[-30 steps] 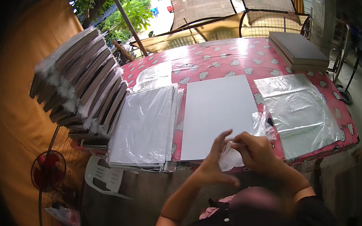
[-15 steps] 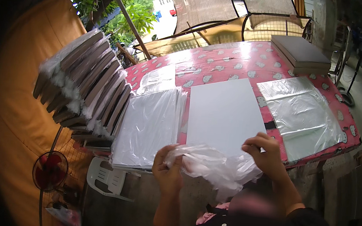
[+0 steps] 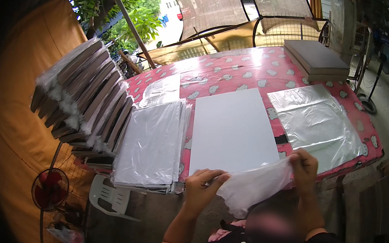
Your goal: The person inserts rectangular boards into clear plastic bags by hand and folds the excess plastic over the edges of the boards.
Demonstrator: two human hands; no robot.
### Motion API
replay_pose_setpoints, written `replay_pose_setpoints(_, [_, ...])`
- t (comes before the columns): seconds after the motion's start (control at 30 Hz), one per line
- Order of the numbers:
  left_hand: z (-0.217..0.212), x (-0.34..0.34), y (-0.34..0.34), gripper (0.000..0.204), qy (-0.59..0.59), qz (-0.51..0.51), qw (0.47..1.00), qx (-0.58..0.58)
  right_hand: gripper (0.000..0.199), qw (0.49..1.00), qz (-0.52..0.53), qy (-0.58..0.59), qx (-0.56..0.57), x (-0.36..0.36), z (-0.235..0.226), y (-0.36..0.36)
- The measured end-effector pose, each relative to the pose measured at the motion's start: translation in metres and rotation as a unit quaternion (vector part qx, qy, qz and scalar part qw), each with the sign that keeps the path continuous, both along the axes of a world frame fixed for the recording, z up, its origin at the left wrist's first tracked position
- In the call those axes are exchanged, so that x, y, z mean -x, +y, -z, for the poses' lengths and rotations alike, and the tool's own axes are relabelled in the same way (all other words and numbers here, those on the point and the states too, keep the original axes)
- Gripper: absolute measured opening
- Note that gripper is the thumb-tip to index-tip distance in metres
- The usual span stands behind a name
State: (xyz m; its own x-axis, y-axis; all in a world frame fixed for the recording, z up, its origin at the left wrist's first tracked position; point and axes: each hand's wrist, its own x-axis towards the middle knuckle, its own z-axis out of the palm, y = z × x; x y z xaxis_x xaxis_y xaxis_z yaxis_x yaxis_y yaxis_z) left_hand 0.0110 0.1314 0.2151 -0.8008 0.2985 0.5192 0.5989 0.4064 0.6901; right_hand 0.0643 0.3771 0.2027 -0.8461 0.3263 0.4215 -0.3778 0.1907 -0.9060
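Observation:
A thin clear plastic bag (image 3: 255, 186) is stretched between my hands at the table's near edge. Its left corner is pinched in my left hand (image 3: 201, 188), and my right hand (image 3: 304, 167) grips the other side with curled fingers. Just beyond it, a large white board (image 3: 231, 127) lies flat, its near edge beside the bag's upper edge. To the left is a stack of plastic-wrapped white boards (image 3: 148, 143). Flat clear plastic bags (image 3: 316, 121) lie to the right of the board.
The table (image 3: 229, 73) has a pink patterned cover. Grey-brown boards (image 3: 316, 58) are piled at its far right. A tall leaning stack of wrapped boards (image 3: 85, 92) rises on the left. Below stand a white plastic chair (image 3: 110, 197) and a red-bladed fan (image 3: 50, 189).
The bag, crumpled before, is now spread wider between my hands. My left hand has moved right and my right hand has shifted slightly right. The view has turned a little.

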Motion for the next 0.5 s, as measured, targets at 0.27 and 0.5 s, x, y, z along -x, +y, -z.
replay_pose_setpoints(0.27, [0.01, -0.005, 0.031, 0.017, -0.013, -0.018, 0.992, -0.123, 0.021, 0.999, -0.002, 0.003, -0.039, 0.0, -0.013, -0.013])
replay_pose_setpoints(0.5, [0.014, 0.015, 0.016, 0.013, 0.114, 0.062, 0.986, 0.104, 0.007, 0.981, 0.132, 0.106, -0.099, -0.005, -0.021, 0.043])
